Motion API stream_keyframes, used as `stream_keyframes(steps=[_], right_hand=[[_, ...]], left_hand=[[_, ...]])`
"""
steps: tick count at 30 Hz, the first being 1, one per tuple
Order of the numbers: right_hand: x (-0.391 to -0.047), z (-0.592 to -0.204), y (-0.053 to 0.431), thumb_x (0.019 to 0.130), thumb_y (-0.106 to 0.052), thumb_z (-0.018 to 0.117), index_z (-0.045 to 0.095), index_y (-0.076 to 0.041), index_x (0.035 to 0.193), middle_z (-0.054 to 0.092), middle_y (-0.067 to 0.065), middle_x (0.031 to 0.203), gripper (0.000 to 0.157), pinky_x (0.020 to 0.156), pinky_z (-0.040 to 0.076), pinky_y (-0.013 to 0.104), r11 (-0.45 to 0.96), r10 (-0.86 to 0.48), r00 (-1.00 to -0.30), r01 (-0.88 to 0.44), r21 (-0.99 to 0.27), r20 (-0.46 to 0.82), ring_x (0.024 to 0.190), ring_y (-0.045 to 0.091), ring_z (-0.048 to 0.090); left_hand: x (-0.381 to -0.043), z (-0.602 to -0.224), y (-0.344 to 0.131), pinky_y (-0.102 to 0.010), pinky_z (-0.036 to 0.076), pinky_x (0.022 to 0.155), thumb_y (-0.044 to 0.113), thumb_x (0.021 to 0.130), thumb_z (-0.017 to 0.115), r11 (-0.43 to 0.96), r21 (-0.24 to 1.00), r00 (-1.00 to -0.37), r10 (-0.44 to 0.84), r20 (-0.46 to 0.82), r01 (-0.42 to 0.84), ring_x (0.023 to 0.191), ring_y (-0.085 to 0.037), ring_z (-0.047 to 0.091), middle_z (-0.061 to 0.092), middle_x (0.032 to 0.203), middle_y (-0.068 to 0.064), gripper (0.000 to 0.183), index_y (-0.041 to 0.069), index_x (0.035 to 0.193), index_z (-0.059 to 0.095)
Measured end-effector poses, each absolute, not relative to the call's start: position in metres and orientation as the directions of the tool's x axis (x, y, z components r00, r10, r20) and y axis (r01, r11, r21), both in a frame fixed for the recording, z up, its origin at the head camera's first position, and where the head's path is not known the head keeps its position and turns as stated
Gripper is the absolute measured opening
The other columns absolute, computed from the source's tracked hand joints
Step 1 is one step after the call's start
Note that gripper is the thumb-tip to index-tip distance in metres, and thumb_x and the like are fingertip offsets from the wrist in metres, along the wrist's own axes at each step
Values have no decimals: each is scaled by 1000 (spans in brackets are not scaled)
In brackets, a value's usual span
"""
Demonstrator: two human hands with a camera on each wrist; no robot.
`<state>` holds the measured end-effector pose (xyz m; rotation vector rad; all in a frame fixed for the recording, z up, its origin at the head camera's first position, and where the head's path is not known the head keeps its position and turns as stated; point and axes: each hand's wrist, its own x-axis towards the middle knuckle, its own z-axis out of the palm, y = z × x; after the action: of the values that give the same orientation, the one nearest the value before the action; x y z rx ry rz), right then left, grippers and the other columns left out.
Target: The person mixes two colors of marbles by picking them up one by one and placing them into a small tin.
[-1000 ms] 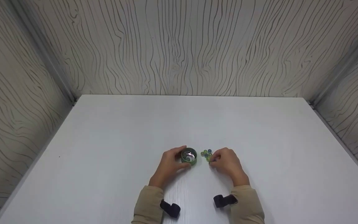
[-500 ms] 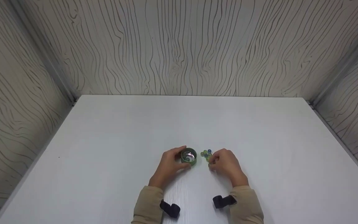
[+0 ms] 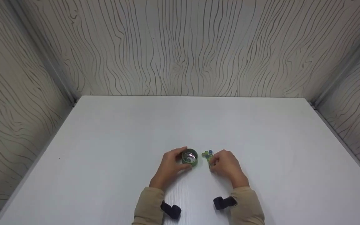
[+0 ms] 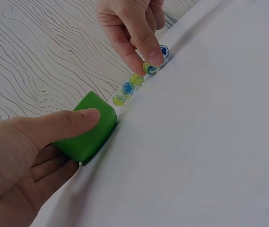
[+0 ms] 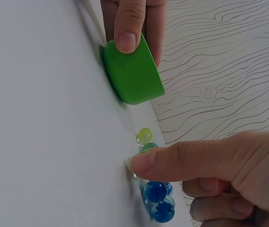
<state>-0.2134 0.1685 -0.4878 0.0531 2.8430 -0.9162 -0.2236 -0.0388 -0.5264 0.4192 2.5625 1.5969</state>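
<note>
My left hand [image 3: 169, 163] grips a small green bowl [image 4: 91, 135], thumb on one side and fingers on the other. In the head view the bowl stands upright with a shiny inside, where a small greenish round shape shows faintly. Just right of it, a cluster of glass marbles [image 3: 206, 153], yellow-green and blue, lies on the white table. My right hand [image 3: 228, 165] is at the cluster's near side, thumb and forefinger pinching a yellow-green and blue marble [image 4: 148, 68]. In the right wrist view the thumb largely hides that marble; blue marbles [image 5: 156, 192] lie beside it.
The white table [image 3: 120, 134] reaches back to a wall [image 3: 173, 47] with a wood-grain pattern. Similar panels stand at the left and right. A black camera mount [image 3: 171, 211] sits on the left sleeve, another camera mount [image 3: 223, 203] on the right.
My right hand has shifted slightly left and toward me, its fingertips at the near marbles. The left hand and the green bowl have stayed in place.
</note>
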Motion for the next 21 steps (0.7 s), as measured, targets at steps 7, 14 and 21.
stream_keyframes(steps=[7,14,21], right_hand=[[-213,-487,169,72,-1,76,78,-8,83,66,4,77,13,57,40,21,812,-11,-989,78,-578,-150,72,15,52],[-213,-484,170,75,-3,75,78,-9,84,66,4,80,10,58,40,22,807,3,-987,98,-582,-163,75,15,52],[-214,-483,170,75,-4,76,77,-8,82,65,4,79,8,59,39,22,801,-3,-989,88,-593,-150,74,15,51]], left_hand=[[-223,-525,-38,-41,43,114,11,76,79,413,899,-965,261,35,144,132,-29,54,59,137,-14,65,4,135,53],[-222,-525,-38,-40,44,113,10,77,79,414,898,-964,263,41,151,130,-29,55,59,137,-14,64,4,135,54],[-223,-526,-38,-42,44,113,9,76,79,422,888,-961,269,68,181,129,-31,56,60,135,-16,63,2,134,55]])
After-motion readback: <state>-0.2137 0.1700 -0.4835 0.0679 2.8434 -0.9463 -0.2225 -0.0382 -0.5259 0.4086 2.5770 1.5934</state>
